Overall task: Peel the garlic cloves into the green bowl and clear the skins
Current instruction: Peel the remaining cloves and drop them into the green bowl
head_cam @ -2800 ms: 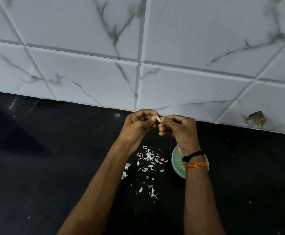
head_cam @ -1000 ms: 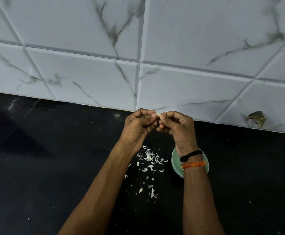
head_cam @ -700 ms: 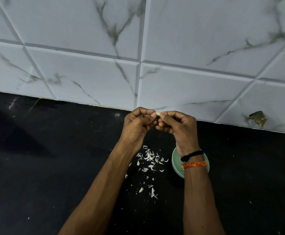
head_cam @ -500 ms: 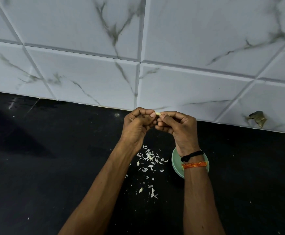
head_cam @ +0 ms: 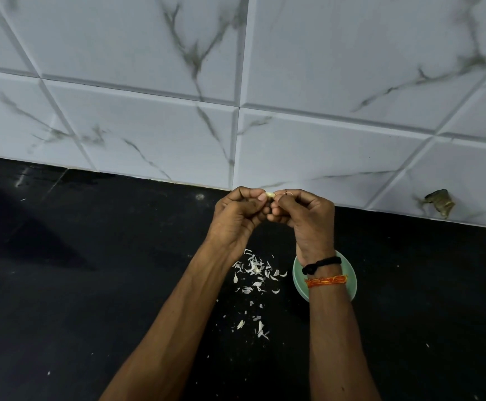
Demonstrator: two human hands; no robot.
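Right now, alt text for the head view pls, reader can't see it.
Two hands, left hand and right hand, pinch a small garlic clove between their fingertips above a black counter. Below them lie scattered white garlic skins and, partly hidden under the right wrist, a green bowl. A marble-look tiled wall fills the background.

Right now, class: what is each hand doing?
Left hand: fingers pinch the garlic clove.
Right hand: fingers curled, pinching at the same clove.
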